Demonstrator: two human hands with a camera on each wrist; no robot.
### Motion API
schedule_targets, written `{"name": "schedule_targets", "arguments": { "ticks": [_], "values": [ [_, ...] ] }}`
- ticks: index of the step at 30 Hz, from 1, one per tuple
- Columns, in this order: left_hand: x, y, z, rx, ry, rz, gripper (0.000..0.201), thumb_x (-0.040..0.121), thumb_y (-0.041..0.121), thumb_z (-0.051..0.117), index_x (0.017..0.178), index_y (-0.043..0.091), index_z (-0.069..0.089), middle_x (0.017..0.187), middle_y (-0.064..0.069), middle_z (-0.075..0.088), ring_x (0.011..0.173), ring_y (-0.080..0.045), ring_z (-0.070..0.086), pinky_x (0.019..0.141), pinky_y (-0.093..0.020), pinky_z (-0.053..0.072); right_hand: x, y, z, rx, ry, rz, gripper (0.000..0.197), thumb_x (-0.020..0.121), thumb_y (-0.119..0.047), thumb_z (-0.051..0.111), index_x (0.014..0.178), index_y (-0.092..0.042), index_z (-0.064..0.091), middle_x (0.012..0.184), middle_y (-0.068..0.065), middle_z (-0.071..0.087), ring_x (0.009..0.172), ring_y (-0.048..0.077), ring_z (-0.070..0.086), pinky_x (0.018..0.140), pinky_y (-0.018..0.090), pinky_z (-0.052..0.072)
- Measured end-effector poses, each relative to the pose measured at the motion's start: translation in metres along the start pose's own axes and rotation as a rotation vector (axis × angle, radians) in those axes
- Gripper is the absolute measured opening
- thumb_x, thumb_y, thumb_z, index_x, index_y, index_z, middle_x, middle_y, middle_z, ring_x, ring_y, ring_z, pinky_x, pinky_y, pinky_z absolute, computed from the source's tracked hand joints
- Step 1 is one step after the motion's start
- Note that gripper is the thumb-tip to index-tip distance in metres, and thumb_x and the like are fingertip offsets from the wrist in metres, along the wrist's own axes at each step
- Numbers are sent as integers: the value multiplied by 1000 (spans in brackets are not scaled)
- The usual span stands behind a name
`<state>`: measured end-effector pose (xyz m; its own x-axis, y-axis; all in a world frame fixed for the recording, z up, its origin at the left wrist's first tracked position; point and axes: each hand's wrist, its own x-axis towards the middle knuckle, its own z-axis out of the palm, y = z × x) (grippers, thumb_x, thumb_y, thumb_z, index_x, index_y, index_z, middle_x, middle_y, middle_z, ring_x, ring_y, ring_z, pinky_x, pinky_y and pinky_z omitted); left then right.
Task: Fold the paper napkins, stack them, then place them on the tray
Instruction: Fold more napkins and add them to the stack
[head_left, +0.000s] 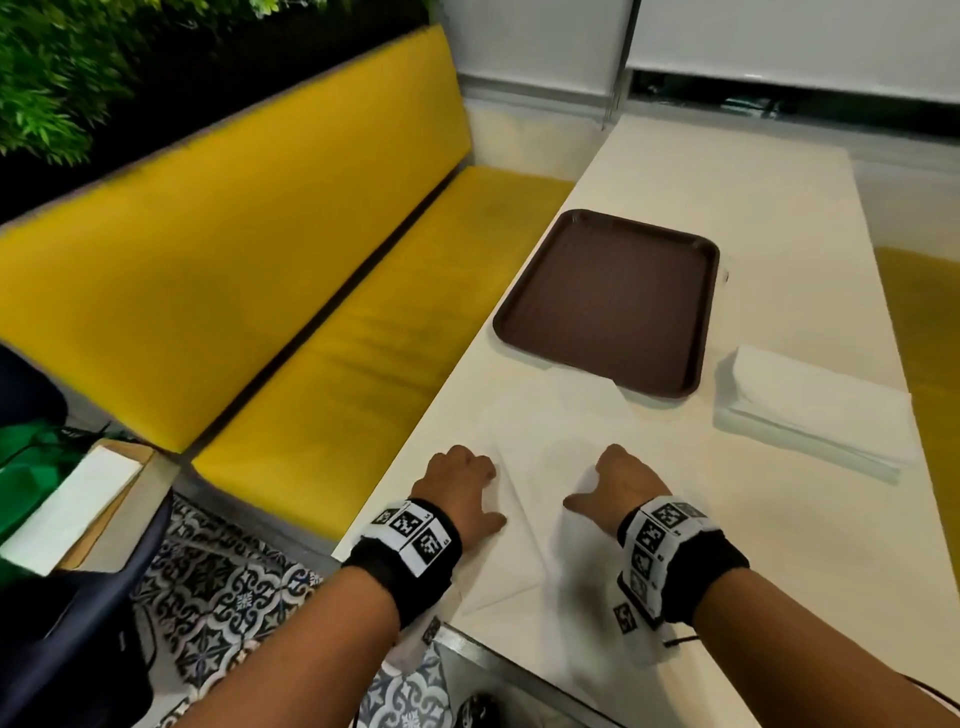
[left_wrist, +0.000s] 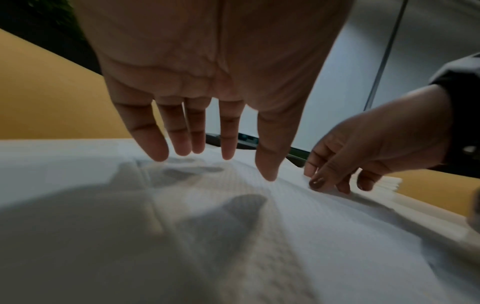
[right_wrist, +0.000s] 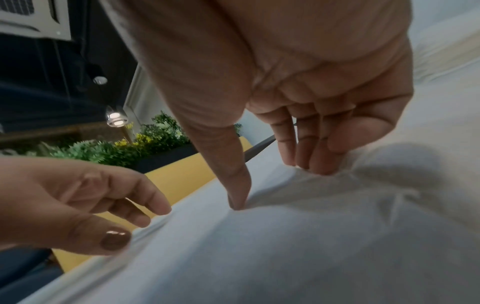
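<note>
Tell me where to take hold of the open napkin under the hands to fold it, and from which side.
Pinch the open napkin at its near corners, coming from the table's near edge beside the left hand and right hand. It lies flat and thin, so only an edge probably lifts cleanly. Fold it away, toward the tray.

Black wristbands (head_left: 400, 564) with square-coded white tags; brown-polished thumbnail (right_wrist: 115, 238); bare forearms.

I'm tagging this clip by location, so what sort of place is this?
Probably a cafe or fast-food dining area: a long yellow cushioned bench runs beside a white table, which carries a brown plastic serving tray and a stack of white paper napkins.
</note>
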<state>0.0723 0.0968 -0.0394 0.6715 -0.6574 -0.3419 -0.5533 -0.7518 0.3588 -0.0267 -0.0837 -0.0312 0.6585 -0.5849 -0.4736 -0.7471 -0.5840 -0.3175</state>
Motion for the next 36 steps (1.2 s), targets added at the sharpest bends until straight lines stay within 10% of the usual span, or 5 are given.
{"name": "schedule_targets", "arguments": {
  "ticks": [6,11,22,30,36],
  "values": [
    [0,-8,5,9,36,47,57,79,45,67,129,26,46,133,3,38,123,-20,35,95,-38,44,0,-7,-4,-96,-23,9,51,82,-50,66,115,-13,55,116,3,57,109,24,55,81,27,41],
    [-1,-11,3,18,30,78,57,80,48,66,129,26,46,133,3,38,122,-19,36,95,-37,44,-13,-15,-3,80,67,-45,36,84,-37,66,67,-23,37,71,-8,41,74,16,47,58,24,32],
    [-32,10,-32,-248,147,362,98,67,88,38,144,29,27,148,12,29,136,-8,27,111,-28,28,-46,-41,-51,1055,143,-186,37,75,-23,76,91,7,61,89,21,71,76,32,66,74,48,54],
    [-32,32,-42,-409,472,457,35,95,29,53,129,22,51,126,9,54,118,-9,50,100,-24,42,-58,-40,-89,1378,124,-188,24,87,-13,68,106,-3,60,94,21,66,82,32,64,74,41,51],
    [-28,54,-69,-616,471,468,29,92,8,53,110,31,58,97,21,62,93,1,58,81,-9,45,-67,-21,-102,1427,150,-195,13,89,-13,65,97,-10,56,84,16,62,70,25,62,63,32,47]
  ]
}}
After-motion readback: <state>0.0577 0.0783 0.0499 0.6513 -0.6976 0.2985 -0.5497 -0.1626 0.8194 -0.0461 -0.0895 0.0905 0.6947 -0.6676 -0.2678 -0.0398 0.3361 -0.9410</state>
